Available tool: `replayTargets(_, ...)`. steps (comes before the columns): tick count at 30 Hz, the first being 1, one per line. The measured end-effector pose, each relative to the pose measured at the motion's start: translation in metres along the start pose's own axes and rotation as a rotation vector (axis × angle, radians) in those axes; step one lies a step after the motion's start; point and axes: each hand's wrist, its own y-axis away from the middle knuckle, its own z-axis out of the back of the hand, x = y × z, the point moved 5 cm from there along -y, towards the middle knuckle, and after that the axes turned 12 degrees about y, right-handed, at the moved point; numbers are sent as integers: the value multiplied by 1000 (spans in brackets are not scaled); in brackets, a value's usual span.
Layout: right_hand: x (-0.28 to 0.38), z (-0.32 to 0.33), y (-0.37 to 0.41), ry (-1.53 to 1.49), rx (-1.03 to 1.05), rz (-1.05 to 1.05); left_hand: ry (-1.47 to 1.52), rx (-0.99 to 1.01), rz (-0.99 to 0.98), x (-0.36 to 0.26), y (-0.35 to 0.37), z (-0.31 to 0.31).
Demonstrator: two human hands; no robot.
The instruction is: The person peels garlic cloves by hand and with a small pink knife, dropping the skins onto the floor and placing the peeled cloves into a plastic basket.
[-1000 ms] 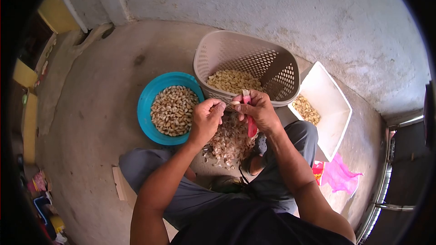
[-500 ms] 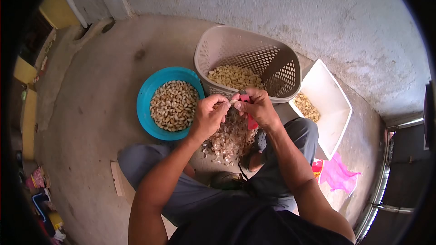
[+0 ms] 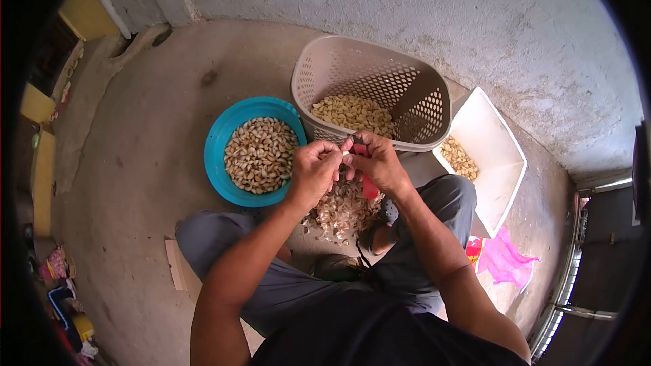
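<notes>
My left hand is closed, its fingertips pinching a small pale garlic clove in front of me. Against the same clove, the thumb of my right hand presses from the other side. A red-handled knife is gripped in my right hand; the fingers cover most of it. Below both hands lies a heap of papery garlic skins. Unpeeled garlic cloves fill much of the blue basin to the left of my left hand.
Just beyond my hands stands a perforated grey-brown basket with peeled cloves in it. To the right, a tilted white box contains more garlic pieces. Pink plastic lies near my knee. A wall rises behind the basket.
My right hand has turned slightly and its fingers have shifted, so less of the red knife shows. The clove stays pinched between both hands.
</notes>
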Motion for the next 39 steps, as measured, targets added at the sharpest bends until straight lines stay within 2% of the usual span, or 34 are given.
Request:
replayTargets(4,-10,-7,-4,-191,-7,33,84,-55,18,2,-2,3)
replayTargets(7,-2,-8,-2,-111,-71,-42,102,-79,29,2,-2,7)
replayTargets(9,-4,-6,-5,-47,-57,-2,110,-95,19,3,-2,8)
replayTargets(13,5,-7,1,-17,-55,-40,31,-65,-30,2,-2,6)
replayTargets(18,-6,-3,-1,-196,-21,-95,21,6,-66,3,0,-1)
replayTargets(22,-16,1,-5,-412,87,-123,297,-60,103,4,-1,4)
replayTargets(24,-16,0,-7,-404,111,-97,409,-88,186,1,-1,6)
replayTargets(28,-7,-2,-8,-473,117,-117,447,-116,158,-2,-5,14)
replayTargets(34,-6,6,-7,-443,64,-107,346,-210,117,-14,-4,23)
replayTargets(39,-5,8,-7,-392,78,-73,-45,-67,94,-12,-5,17)
